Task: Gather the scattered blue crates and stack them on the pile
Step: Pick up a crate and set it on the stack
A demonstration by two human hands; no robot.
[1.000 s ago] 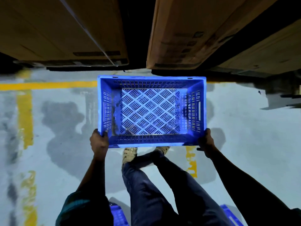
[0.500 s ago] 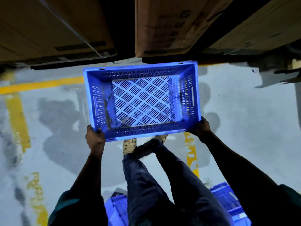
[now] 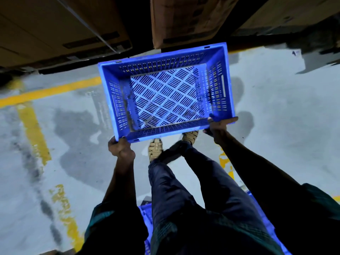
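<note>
The blue crate (image 3: 166,92) hung in the air, empty and tilted, carried out in front of the person above the wet floor (image 3: 276,111); the left hand (image 3: 120,149) was curled around its near left corner and the right hand (image 3: 219,126) clamped over its near right corner, so both hands gripped only the near rim while the far end reached out unsupported beyond them toward the cardboard boxes (image 3: 184,19); a grip that far back probably left the far end free to dip or twist, and a slip of either hand would likely drop the crate onto the feet (image 3: 156,148) just below the hands; the floor looked damp and patchy, so a stride could skid; more blue crates (image 3: 147,214) lay behind the legs, close under the arms and mostly hidden, and a backward step might catch on them; whether those formed the pile could not be told.
</note>
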